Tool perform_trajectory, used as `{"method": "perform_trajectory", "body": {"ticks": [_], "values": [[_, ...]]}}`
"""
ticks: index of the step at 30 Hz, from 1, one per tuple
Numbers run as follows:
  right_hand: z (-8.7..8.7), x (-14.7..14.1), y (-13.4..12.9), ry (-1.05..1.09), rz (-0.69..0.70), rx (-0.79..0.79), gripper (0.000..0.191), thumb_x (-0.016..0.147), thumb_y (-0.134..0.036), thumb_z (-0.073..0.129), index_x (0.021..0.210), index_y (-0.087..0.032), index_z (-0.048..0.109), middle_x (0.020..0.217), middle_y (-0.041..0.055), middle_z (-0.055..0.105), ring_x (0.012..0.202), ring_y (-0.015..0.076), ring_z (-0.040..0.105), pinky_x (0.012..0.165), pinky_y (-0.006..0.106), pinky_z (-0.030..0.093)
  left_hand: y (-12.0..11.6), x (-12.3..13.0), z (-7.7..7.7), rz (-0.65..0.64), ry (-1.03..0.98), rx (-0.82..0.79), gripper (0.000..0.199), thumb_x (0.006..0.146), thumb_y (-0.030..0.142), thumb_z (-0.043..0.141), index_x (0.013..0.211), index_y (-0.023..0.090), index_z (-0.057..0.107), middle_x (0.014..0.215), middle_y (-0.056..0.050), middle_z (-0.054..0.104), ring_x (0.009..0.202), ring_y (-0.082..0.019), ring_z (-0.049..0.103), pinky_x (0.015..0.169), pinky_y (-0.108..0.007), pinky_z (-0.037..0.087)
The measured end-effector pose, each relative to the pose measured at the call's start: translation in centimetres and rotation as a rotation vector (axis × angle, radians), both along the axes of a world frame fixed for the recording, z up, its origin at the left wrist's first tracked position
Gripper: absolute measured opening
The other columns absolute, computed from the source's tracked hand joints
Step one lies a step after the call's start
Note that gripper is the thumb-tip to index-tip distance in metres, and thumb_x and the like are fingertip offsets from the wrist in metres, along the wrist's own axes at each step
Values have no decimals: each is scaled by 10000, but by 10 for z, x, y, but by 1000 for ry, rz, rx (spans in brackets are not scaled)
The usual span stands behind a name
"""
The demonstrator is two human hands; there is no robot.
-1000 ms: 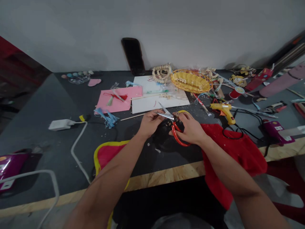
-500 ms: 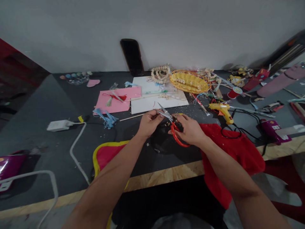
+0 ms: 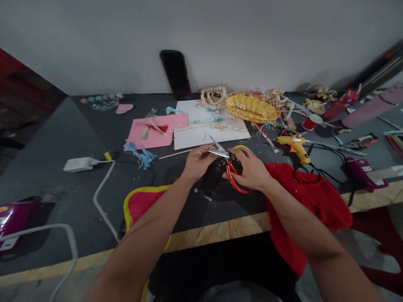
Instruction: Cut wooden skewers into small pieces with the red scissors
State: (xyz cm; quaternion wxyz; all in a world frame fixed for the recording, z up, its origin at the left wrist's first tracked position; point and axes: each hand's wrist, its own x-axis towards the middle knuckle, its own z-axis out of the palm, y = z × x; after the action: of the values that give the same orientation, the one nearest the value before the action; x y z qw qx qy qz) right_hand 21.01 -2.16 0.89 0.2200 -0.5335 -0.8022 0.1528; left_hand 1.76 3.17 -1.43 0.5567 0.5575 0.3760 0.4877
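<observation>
My right hand is wrapped round the red handles of a pair of scissors, whose blades are parted and point up and left. My left hand is pinched closed at the blade tips; anything between its fingertips is too small to make out. Just behind both hands lies a white board with a thin stick and small bits on it. Small pale scraps are scattered on the dark table under and around the scissors.
Left of the board are pink paper, blue tassels and a white charger with its cable. A yellow basket, red thread spool, yellow glue gun and red cloth lie to the right. A phone leans on the wall.
The scissor blades have parted a little wider. Another pale scrap shows on the table below the hands. Both hands stay in nearly the same place.
</observation>
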Motion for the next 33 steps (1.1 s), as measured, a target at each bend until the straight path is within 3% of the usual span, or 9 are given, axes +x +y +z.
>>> {"method": "perform_trajectory", "body": {"ticks": [17, 33], "values": [[3, -4, -6, 17, -6, -3, 551, 830, -528, 608, 1245, -183, 498, 1196, 135, 607, 1112, 293, 592, 921, 447, 513, -1, 2, 1, 48, -11, -19, 358, 610, 460, 807, 753, 150, 699, 766, -32, 695, 752, -163, 632, 737, -277, 502], [-1, -2, -1, 17, -12, -31, 636, 787, -582, 628, 1273, -201, 476, 1227, 123, 566, 1180, 293, 531, 965, 458, 495, -1, 2, 3, 44, -37, -66, 346, 579, 451, 825, 704, 159, 688, 697, -20, 685, 670, -144, 619, 707, -282, 515]]}}
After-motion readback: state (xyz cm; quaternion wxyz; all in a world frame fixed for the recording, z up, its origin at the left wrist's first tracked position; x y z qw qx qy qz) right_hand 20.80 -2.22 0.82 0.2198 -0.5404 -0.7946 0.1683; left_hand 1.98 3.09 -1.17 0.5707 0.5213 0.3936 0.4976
